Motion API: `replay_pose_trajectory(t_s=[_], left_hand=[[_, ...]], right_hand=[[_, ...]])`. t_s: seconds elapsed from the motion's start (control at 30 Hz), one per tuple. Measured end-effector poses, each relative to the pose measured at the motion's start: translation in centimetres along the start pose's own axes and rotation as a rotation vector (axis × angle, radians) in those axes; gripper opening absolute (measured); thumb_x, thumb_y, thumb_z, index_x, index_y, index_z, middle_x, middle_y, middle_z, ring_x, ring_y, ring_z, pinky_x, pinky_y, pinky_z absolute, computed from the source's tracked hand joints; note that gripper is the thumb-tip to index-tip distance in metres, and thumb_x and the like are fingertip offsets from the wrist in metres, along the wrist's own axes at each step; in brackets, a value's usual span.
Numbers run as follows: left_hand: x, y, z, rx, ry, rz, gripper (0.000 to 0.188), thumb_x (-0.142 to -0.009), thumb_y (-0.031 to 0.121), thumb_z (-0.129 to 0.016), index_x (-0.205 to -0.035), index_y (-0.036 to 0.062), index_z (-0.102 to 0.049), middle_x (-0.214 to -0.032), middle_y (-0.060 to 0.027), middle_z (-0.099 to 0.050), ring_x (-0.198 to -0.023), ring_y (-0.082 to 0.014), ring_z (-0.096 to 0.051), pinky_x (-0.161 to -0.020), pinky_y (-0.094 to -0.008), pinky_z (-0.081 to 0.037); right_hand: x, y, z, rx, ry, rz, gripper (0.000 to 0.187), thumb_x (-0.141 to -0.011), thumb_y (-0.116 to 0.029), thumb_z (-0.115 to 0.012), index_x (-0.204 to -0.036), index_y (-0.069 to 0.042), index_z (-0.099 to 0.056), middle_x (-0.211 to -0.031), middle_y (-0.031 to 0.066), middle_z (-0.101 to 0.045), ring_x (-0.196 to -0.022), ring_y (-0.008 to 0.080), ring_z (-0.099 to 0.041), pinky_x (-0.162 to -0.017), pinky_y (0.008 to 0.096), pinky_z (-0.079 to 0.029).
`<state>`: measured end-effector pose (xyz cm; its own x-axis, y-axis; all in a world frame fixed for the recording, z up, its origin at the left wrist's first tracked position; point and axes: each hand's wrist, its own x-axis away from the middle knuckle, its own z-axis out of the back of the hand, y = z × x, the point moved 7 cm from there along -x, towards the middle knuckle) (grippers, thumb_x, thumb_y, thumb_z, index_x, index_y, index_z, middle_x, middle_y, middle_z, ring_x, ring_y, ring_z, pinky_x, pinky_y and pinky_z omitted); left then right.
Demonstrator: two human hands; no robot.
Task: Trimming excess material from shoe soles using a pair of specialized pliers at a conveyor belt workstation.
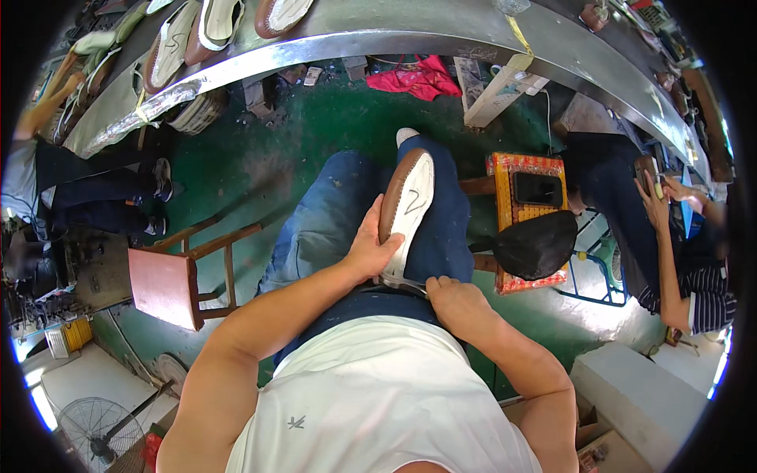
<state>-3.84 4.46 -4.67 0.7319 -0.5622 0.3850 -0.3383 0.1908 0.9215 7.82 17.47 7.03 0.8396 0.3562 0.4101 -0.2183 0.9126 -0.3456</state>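
A brown shoe with a pale underside (413, 197) lies across my lap, its toe pointing away from me and a dark curved mark on the pale face. My left hand (372, 246) is wrapped round its brown side, with the thumb pressed on the pale part near the heel. Close by the heel end, my right hand (457, 303) is closed, knuckles up. A thin greyish edge (400, 282) runs from the heel toward its fingers; whether this is a tool or part of the shoe I cannot tell.
Several similar shoes (171, 47) stand on the metal-edged bench (347, 49) ahead. At right, a stool (505, 225) carries a phone (538, 189) and a black bag (536, 244). A co-worker's hands (654, 201) work beyond it. To the left stand another stool (164, 288) and a person.
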Motion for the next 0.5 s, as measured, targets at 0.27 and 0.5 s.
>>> replay_pose_trajectory(t_s=[0.27,0.5], left_hand=[[2.9,0.1,0.9,0.001,-0.201,0.129,0.105,-0.094,0.019,-0.066,-0.161,0.0044,0.014,-0.168,-0.0225,-0.001,-0.156,-0.0331,-0.008,-0.124,-0.0358,-0.015],[2.5,0.6,0.9,-0.202,-0.192,0.015,0.106,-0.092,0.02,-0.069,-0.16,0.0015,0.009,-0.166,-0.027,-0.003,-0.156,-0.0353,-0.008,-0.125,-0.0361,-0.016]], right_hand=[[0.5,3.6,0.5,-0.395,-0.162,0.068,0.02,-0.091,-0.011,-0.06,-0.108,0.0,-0.06,-0.1,0.0193,-0.068,-0.092,0.0399,-0.067,-0.078,0.046,-0.054],[-3.0,4.7,1.0,-0.822,0.19,-0.239,0.025,-0.098,-0.024,-0.062,-0.101,0.001,-0.059,-0.088,0.0276,-0.066,-0.088,0.0486,-0.064,-0.075,0.0521,-0.049]])
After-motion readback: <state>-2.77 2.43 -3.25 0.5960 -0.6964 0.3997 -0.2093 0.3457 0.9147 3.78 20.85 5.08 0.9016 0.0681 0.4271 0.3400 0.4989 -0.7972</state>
